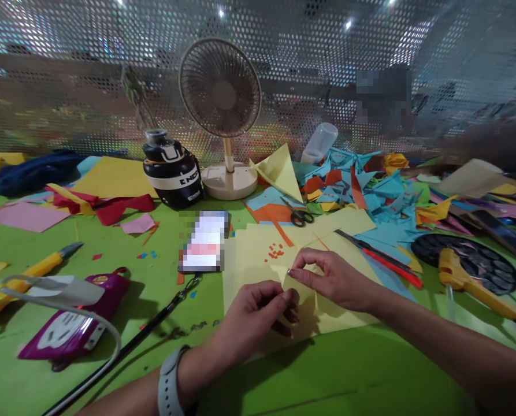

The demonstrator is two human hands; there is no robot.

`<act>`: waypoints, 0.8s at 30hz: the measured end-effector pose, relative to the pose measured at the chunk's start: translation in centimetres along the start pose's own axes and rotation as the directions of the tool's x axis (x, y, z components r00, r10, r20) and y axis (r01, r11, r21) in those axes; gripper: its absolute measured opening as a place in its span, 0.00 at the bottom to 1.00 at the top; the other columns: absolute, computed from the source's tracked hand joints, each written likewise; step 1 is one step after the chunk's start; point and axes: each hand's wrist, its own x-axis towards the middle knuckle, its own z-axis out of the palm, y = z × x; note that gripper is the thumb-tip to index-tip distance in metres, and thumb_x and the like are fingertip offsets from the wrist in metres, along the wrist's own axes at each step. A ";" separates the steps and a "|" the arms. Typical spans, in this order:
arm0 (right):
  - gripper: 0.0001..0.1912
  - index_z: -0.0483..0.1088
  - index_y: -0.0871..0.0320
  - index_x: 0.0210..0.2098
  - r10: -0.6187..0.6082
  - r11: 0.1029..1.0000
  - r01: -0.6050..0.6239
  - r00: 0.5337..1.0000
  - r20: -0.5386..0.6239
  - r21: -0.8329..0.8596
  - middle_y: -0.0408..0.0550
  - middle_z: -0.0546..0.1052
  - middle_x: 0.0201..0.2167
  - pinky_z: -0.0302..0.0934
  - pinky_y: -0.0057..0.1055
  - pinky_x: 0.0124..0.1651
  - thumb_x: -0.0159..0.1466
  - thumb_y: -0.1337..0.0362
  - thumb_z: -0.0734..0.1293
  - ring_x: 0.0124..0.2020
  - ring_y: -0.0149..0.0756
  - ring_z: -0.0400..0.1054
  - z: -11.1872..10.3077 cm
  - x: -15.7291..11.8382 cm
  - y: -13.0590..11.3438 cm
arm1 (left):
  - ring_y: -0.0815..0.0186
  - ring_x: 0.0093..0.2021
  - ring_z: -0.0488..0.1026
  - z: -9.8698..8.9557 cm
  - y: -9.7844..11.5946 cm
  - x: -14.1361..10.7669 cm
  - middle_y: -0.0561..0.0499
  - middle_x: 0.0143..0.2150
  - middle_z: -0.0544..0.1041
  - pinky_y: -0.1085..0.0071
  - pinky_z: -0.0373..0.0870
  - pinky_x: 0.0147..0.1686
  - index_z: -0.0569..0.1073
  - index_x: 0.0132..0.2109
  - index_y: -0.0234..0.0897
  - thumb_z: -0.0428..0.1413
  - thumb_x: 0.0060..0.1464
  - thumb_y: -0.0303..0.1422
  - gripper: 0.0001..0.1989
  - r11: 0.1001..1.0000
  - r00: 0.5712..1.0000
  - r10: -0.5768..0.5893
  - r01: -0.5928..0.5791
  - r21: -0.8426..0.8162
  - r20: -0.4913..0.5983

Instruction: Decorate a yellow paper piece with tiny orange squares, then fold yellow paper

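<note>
Perforated metal mesh (pixel 110 37) forms the background, behind a green tabletop (pixel 370 372). Upon the tabletop stands a round desk fan (pixel 220 95), with a dark bottle (pixel 175 182) beside its base. Overlapping yellow paper sheets (pixel 240 254) form the work surface beneath the hands.

Right hand (pixel 333 280): thumb and index finger closed to a fine pinch, apparently on one corner of a small pale-yellow paper piece (pixel 282 276). Left hand (pixel 260 315): fingers curled, thumb near the forefinger; the fingers hide the gap, so its opening and any hold cannot be told. The piece lies between the two hands, above the sheets; its exact outline is hard to make out at this size. Small orange bits (pixel 275 252) rest on the sheets just beyond the fingertips.

Handling: support the piece from both sides, grip only its margin, and apply light, even pressure so that the thin paper does not crease. Align its edges before pressing any fold.

Clearance: the phone (pixel 203 245) limits travel at the left edge of the sheets; the red-handled tool (pixel 392 267) and yellow glue gun (pixel 478 286) limit it at the right. Keep forward strokes short of the orange bits and scissors (pixel 301 217). Withdraw toward the near edge of the sheets, where the wrists have more room
</note>
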 end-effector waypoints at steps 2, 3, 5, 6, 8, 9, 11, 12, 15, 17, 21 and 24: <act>0.12 0.71 0.59 0.28 -0.039 0.998 0.038 0.999 -0.025 -0.046 0.45 0.74 0.29 0.60 0.30 0.39 0.63 0.58 0.64 0.33 0.34 0.67 0.1 0.0 0.0 | 0.72 0.23 0.71 -0.2 -0.1 0.1 0.52 0.24 0.75 0.76 0.71 0.24 0.75 0.28 0.33 0.61 0.48 0.44 0.16 1.000 1.000 0.001 -0.001 -0.016 0.000; 0.13 0.72 0.59 0.29 -0.061 0.996 0.059 0.998 -0.028 -0.066 0.46 0.75 0.30 0.61 0.31 0.40 0.64 0.57 0.63 0.34 0.34 0.68 0.0 -0.1 0.1 | 0.72 0.23 0.71 -0.3 -0.2 0.2 0.52 0.24 0.75 0.76 0.71 0.24 0.75 0.28 0.33 0.61 0.48 0.44 0.16 1.000 1.000 0.003 -0.004 -0.021 -0.002; 0.15 0.74 0.59 0.38 -0.087 0.991 0.084 0.996 -0.024 -0.102 0.49 0.77 0.36 0.62 0.33 0.44 0.65 0.54 0.61 0.40 0.37 0.70 -0.5 -0.5 0.1 | 0.72 0.23 0.70 -0.5 -0.3 0.4 0.52 0.23 0.75 0.77 0.71 0.24 0.74 0.27 0.33 0.62 0.48 0.43 0.16 1.000 1.000 0.006 -0.006 -0.021 -0.013; 0.18 0.72 0.58 0.46 -0.090 0.988 0.085 0.995 -0.034 -0.130 0.51 0.77 0.42 0.62 0.35 0.47 0.66 0.54 0.59 0.44 0.39 0.70 -1.0 -0.9 0.2 | 0.73 0.23 0.70 -0.6 -0.3 0.5 0.52 0.23 0.75 0.77 0.70 0.23 0.74 0.27 0.33 0.62 0.48 0.43 0.16 1.000 1.000 0.003 -0.004 -0.019 -0.020; 0.23 0.63 0.55 0.58 -0.086 0.971 0.055 0.988 -0.126 -0.234 0.53 0.73 0.52 0.59 0.39 0.53 0.67 0.54 0.57 0.51 0.41 0.67 -2.4 -2.2 0.6 | 0.72 0.23 0.71 -0.8 -0.1 0.5 0.51 0.24 0.75 0.77 0.70 0.23 0.74 0.28 0.33 0.61 0.48 0.43 0.16 1.000 1.000 -0.002 0.002 -0.024 -0.029; 0.23 0.62 0.53 0.59 -0.101 0.949 0.028 0.970 -0.220 -0.313 0.52 0.71 0.54 0.58 0.41 0.55 0.66 0.54 0.57 0.53 0.42 0.66 -3.3 -3.2 1.0 | 0.72 0.23 0.71 -0.8 0.0 0.5 0.52 0.24 0.75 0.77 0.70 0.23 0.74 0.28 0.33 0.61 0.48 0.44 0.16 1.000 0.999 -0.005 0.004 -0.030 -0.031; 0.21 0.67 0.51 0.54 -0.134 0.873 -0.072 0.915 -0.380 -0.483 0.52 0.73 0.52 0.57 0.44 0.56 0.65 0.55 0.57 0.51 0.45 0.67 -5.6 -5.7 2.3 | 0.72 0.23 0.70 -0.8 0.4 0.4 0.52 0.24 0.75 0.77 0.69 0.23 0.73 0.27 0.33 0.61 0.48 0.43 0.16 0.999 0.999 -0.005 0.002 -0.043 -0.050; 0.19 0.69 0.50 0.51 -0.123 0.825 -0.166 0.881 -0.457 -0.541 0.52 0.74 0.50 0.58 0.45 0.55 0.64 0.55 0.57 0.51 0.47 0.68 -6.9 -7.4 3.4 | 0.72 0.24 0.70 -0.7 0.5 0.3 0.52 0.24 0.74 0.77 0.69 0.23 0.73 0.27 0.33 0.61 0.49 0.43 0.16 0.999 0.998 0.000 -0.003 -0.048 -0.063; 0.23 0.67 0.53 0.52 0.010 0.620 -0.503 0.773 -0.634 -0.602 0.61 0.72 0.52 0.60 0.48 0.51 0.60 0.55 0.57 0.52 0.53 0.66 -10.8 -13.2 8.1 | 0.72 0.24 0.70 -0.5 0.8 0.1 0.52 0.25 0.74 0.77 0.69 0.24 0.73 0.28 0.33 0.61 0.50 0.42 0.15 0.998 0.996 0.017 -0.022 -0.054 -0.092; 0.25 0.68 0.57 0.51 0.095 0.485 -0.587 0.772 -0.628 -0.648 0.69 0.71 0.52 0.59 0.50 0.50 0.57 0.54 0.59 0.51 0.57 0.67 -12.7 -17.0 11.8 | 0.72 0.24 0.70 -0.3 0.8 0.0 0.52 0.25 0.74 0.77 0.68 0.24 0.73 0.28 0.33 0.60 0.50 0.42 0.15 0.998 0.995 0.014 -0.019 -0.056 -0.097; 0.22 0.73 0.55 0.43 0.199 0.416 -0.597 0.796 -0.572 -0.686 0.72 0.75 0.45 0.61 0.51 0.46 0.53 0.54 0.61 0.44 0.60 0.71 -13.9 -21.0 15.6 | 0.72 0.23 0.69 -0.4 0.7 0.1 0.53 0.24 0.74 0.77 0.67 0.24 0.72 0.27 0.33 0.60 0.51 0.42 0.15 0.998 0.996 0.007 -0.013 -0.065 -0.090; 0.19 0.74 0.55 0.41 0.155 0.362 -0.614 0.781 -0.604 -0.701 0.68 0.76 0.45 0.60 0.52 0.49 0.56 0.54 0.60 0.46 0.60 0.70 -13.2 -19.5 13.8 | 0.71 0.24 0.69 -0.6 0.5 0.2 0.53 0.23 0.74 0.77 0.67 0.24 0.72 0.27 0.34 0.61 0.50 0.43 0.16 0.999 0.996 0.003 -0.008 -0.053 -0.088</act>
